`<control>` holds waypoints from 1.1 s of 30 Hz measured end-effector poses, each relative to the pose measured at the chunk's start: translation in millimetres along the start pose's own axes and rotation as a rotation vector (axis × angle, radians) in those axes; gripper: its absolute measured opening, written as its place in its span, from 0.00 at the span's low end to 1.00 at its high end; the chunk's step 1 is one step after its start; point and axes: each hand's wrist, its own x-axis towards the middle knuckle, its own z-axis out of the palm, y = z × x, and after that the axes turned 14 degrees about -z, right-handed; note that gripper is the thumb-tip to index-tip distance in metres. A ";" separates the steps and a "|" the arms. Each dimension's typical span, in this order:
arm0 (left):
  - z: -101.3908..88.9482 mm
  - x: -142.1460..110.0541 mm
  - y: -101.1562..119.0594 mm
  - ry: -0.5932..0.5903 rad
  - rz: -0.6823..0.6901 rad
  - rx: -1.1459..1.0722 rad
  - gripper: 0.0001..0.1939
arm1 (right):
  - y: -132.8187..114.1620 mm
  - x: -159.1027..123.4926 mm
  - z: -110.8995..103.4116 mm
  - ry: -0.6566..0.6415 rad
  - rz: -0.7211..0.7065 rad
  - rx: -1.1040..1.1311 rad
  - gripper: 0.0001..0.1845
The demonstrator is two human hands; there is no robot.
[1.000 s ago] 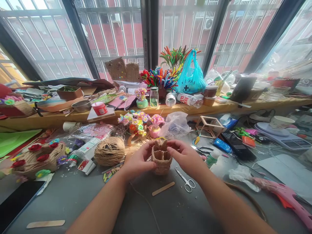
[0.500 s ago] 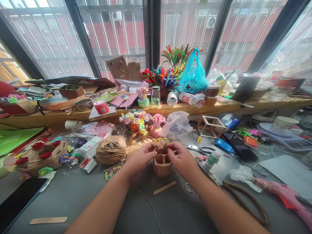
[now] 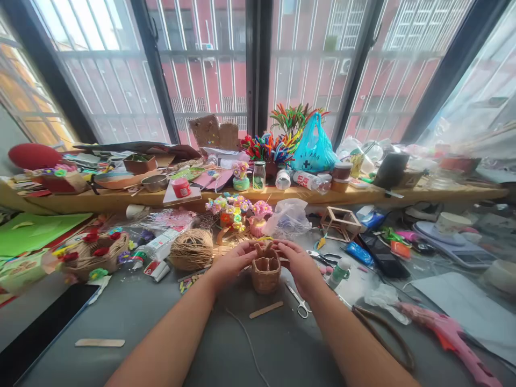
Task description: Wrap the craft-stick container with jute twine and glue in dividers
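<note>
A small brown twine-covered basket (image 3: 266, 278) stands upright on the grey table in front of me. Its inside looks split by a divider, and brown loops or a bow rise at its back rim. From the left, my left hand (image 3: 238, 261) closes on the upper rim with its fingertips by the loops. My right hand (image 3: 297, 264) curves round the right side, its fingers at the back rim and partly hidden. Just in front of the basket lies a wooden craft stick (image 3: 266, 310). Scissors (image 3: 299, 302) rest beside my right wrist.
A ball of twine (image 3: 191, 249) sits left of my hands. Further left are a flower-decorated basket (image 3: 97, 252), a phone (image 3: 48, 333) and another craft stick (image 3: 100, 343). At right lie a pink glue gun (image 3: 447, 333), a bent brown rod (image 3: 387, 333) and a scale (image 3: 455, 244).
My right hand has shifted from pinching at the basket's top to the right side, its fingers looser. More of the scissors shows. The camera view has tilted up slightly.
</note>
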 end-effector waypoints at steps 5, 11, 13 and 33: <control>-5.7 -6.5 9.9 0.298 0.126 0.019 0.25 | 1.2 -21.9 -11.9 0.098 0.053 0.110 0.30; 7.0 -55.9 -19.2 0.473 0.163 0.110 0.18 | 8.7 -57.3 -9.4 0.050 0.089 0.278 0.32; 19.1 -69.4 -36.0 0.447 0.157 0.144 0.22 | 8.0 -61.1 -7.8 0.034 0.086 0.324 0.34; 67.8 -102.2 -56.0 0.703 0.333 -0.400 0.23 | -14.8 -94.9 0.5 0.370 -0.317 0.052 0.25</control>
